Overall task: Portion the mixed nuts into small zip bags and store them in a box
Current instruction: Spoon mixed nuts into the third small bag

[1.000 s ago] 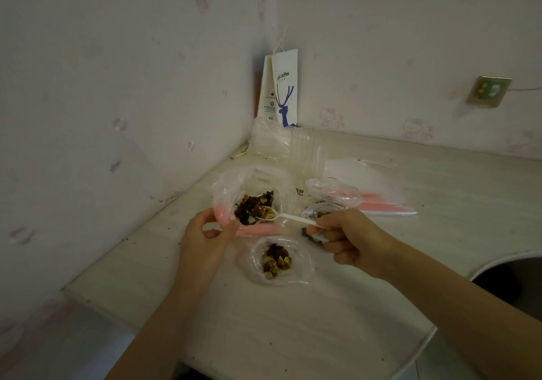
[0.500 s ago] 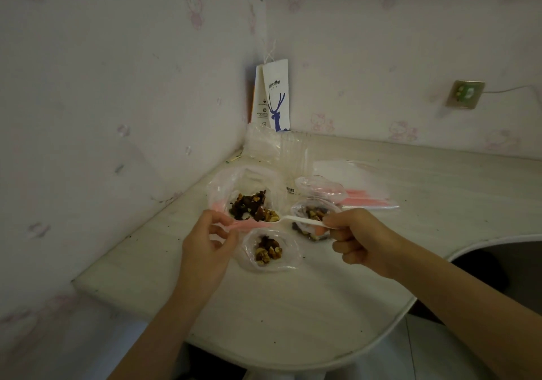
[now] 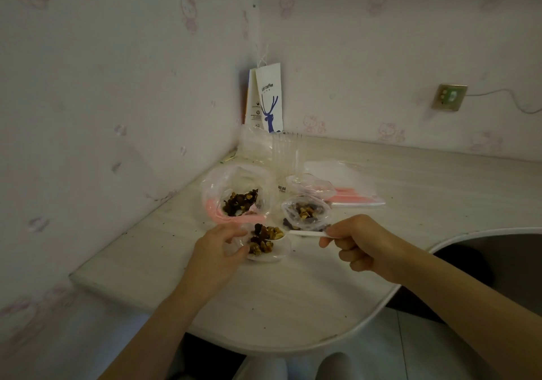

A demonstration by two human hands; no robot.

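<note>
- Gripping the thin handle of a white plastic spoon (image 3: 305, 233), my right hand (image 3: 357, 242) now holds its heaped bowl over the nearest small zip bag (image 3: 275, 252). Half a second ago the spoon was at the large bag (image 3: 234, 180).
- My left hand (image 3: 218, 249) has left the large bag's pink rim and now pinches the small bag's crinkled clear edge.
- The mixed nuts (image 3: 259, 246), brown and knobbly, fill the spoon and the small bag. More lie in the large bag behind, a soft clear pouch with a pink zip strip.
- A second filled bag (image 3: 306, 212) sits just right of the large one on the pale, speckled table (image 3: 293, 291).
- Flat unused bags (image 3: 352, 192) with pink strips lie farther right.
- A white paper coffee bag (image 3: 268, 98) stands upright in the corner.
</note>
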